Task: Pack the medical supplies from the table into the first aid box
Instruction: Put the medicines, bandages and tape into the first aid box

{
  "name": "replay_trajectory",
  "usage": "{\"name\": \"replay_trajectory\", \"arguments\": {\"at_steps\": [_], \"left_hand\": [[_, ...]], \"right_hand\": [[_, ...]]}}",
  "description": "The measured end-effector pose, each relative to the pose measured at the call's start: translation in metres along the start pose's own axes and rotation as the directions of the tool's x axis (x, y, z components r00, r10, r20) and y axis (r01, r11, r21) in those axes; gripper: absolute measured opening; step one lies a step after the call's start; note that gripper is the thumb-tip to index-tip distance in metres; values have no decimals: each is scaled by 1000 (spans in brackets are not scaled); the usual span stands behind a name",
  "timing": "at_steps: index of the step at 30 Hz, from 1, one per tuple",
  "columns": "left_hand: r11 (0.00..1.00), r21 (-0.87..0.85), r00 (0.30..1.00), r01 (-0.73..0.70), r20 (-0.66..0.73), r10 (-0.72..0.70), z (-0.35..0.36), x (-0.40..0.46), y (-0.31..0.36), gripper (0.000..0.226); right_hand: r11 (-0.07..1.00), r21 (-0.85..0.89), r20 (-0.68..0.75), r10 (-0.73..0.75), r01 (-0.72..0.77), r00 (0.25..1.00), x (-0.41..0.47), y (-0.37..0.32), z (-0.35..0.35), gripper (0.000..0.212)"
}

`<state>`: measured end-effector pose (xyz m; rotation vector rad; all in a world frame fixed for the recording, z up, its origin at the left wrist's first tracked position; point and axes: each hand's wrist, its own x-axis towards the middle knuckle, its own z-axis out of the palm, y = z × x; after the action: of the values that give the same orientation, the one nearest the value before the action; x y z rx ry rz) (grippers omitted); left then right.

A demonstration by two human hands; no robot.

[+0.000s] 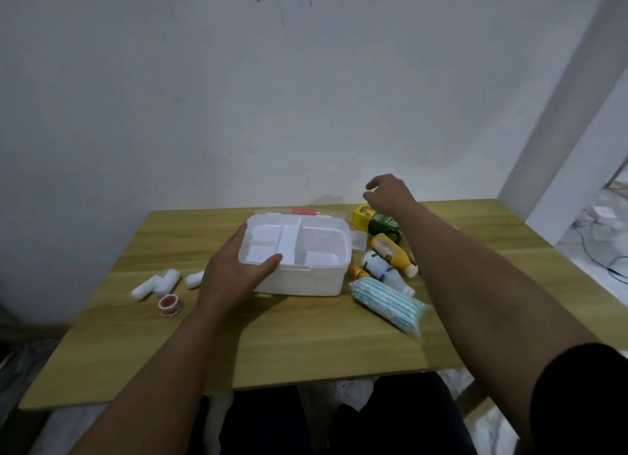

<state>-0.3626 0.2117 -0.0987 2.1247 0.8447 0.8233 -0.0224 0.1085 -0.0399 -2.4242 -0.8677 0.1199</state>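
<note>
Packing has barely begun, judging by the open first aid box (299, 251), which sits near the middle of the table (306, 346) with its white divided tray showing no supplies in any compartment. The left hand (234, 271) grips the box's near-left corner, thumb hooked over the rim, apparently to steady it. The right hand (387, 193) hovers far right of the box, above a yellow-and-green carton (377, 222), with its fingers curled; whether it pinches something small I cannot tell.

Everything seems left to do. Right of the box lie a yellow bottle (392, 254), a white bottle (385, 273), a small orange tube (357, 271), a small clear case (359, 240) and, nearer, a bagged pack of blue face masks (387, 305). Left of the box lie three white gauze rolls (159, 283) and a roll of tape (169, 304). The lid appears to stand just behind the box, its red part visible
</note>
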Motion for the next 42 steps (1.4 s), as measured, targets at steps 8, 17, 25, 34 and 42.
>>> {"name": "replay_trajectory", "arguments": {"at_steps": [8,17,25,34,42], "left_hand": [[992,59,993,109,-62,-105,9,-2,4,105],[992,-58,990,113,-76,-117,15,-2,15,89],[989,-35,987,143,-68,-145,16,-3,27,89],[987,-1,985,163,-55,-163,13,-4,31,95],[986,-2,985,167,-38,-167,15,-2,23,96]], "right_hand": [[942,-328,160,129,-71,979,-4,42,15,42],[959,-279,116,-21,53,993,-7,-9,-52,57],[891,-345,434,-127,295,892,-54,-99,-70,60],[603,-715,365,-112,355,924,-94,-141,-43,49],[647,-624,429,-186,439,884,-95,-135,-2,48]]}}
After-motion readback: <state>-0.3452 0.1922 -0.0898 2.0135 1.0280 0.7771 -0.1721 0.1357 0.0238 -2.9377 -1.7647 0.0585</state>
